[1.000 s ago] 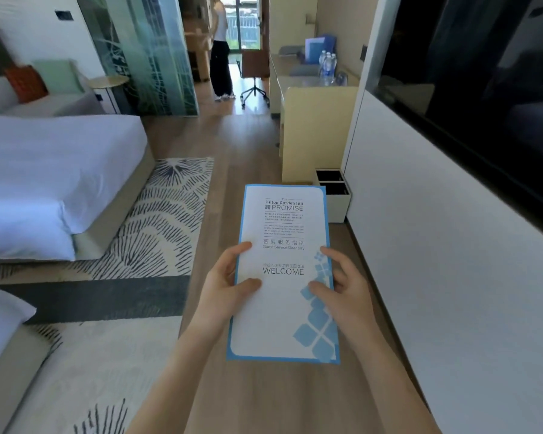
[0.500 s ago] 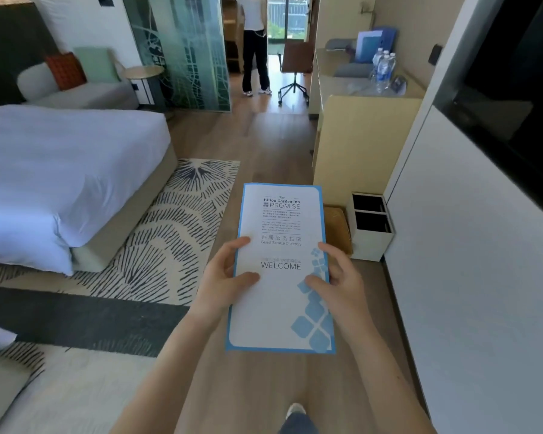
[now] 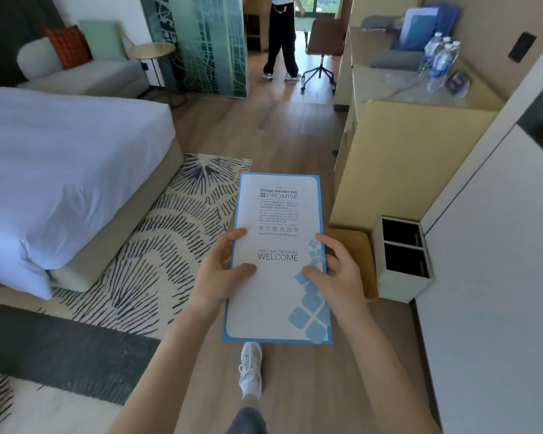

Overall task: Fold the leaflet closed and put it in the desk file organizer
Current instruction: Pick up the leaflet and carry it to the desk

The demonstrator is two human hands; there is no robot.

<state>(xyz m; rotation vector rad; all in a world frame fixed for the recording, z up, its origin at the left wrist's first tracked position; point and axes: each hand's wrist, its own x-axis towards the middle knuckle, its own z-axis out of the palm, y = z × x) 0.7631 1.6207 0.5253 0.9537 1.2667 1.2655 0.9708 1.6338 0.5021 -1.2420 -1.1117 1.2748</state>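
Note:
A white leaflet point(image 3: 278, 296) with a blue border, folded closed with its "WELCOME" cover up, is held flat in front of me at waist height. My left hand point(image 3: 221, 272) grips its left edge, thumb on the cover. My right hand point(image 3: 337, 275) grips its right edge, thumb on the blue pattern. On the far desk point(image 3: 417, 92) at the upper right stands a blue file organizer point(image 3: 420, 28) with blue folders in it, well beyond the leaflet.
A bed point(image 3: 60, 170) and patterned rug point(image 3: 170, 233) lie to the left. A cream cabinet point(image 3: 401, 164), a white two-slot bin point(image 3: 401, 258) and a white wall sit to the right. Water bottles point(image 3: 441, 57) stand on the desk. A person point(image 3: 281, 39) stands by an office chair point(image 3: 322, 45) ahead.
I have walked forward along the wooden floor; the desk, cabinet and bin are nearer. My shoe now shows below the leaflet. Both hands keep the same hold.

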